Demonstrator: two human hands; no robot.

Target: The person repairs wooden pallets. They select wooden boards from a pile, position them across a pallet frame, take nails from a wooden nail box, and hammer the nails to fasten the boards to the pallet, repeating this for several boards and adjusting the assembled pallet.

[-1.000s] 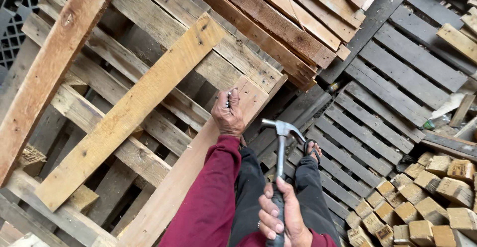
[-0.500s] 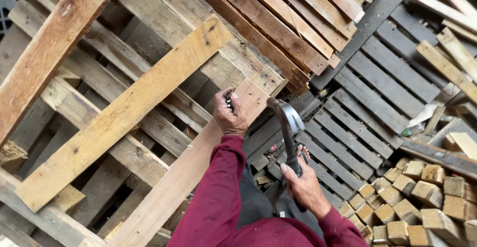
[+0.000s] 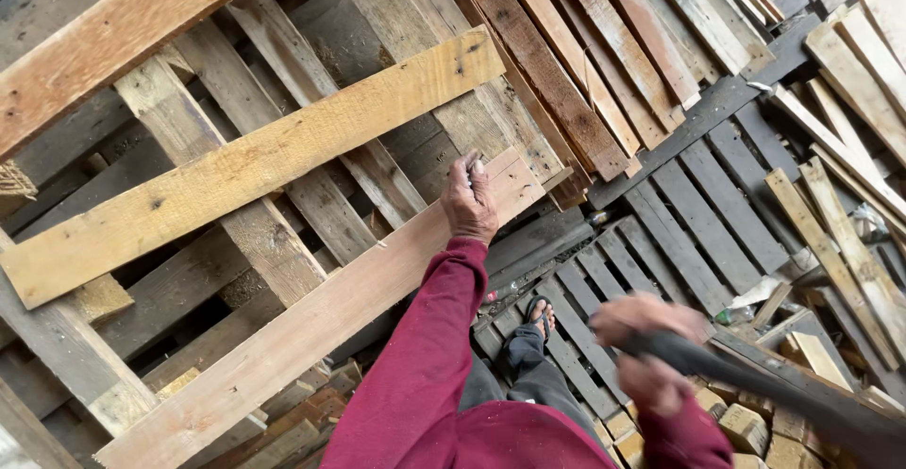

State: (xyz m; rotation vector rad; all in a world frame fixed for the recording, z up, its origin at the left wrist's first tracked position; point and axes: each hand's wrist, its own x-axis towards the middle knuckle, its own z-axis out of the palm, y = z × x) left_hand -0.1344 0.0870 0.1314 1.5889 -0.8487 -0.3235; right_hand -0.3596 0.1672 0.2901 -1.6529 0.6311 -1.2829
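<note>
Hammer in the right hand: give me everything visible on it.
The hammer shows only as a dark, motion-blurred shaft, running from the right hand down toward the lower right corner. The right hand wraps the grip; nothing else touches it. The head is not visible in this view, and the material cannot be told through the blur. It hangs in the air over dark slats and wood blocks, apart from the left hand on the plank.

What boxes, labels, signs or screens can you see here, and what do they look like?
No boxes, labels, signs or screens show clearly.
Plastic bottle: lying among the dark slats near the right hand; small, clear with a green tint; any label is too small to tell.
Pale scrap: beside the bottle, crumpled, whitish; unclear if it is packaging.
</note>
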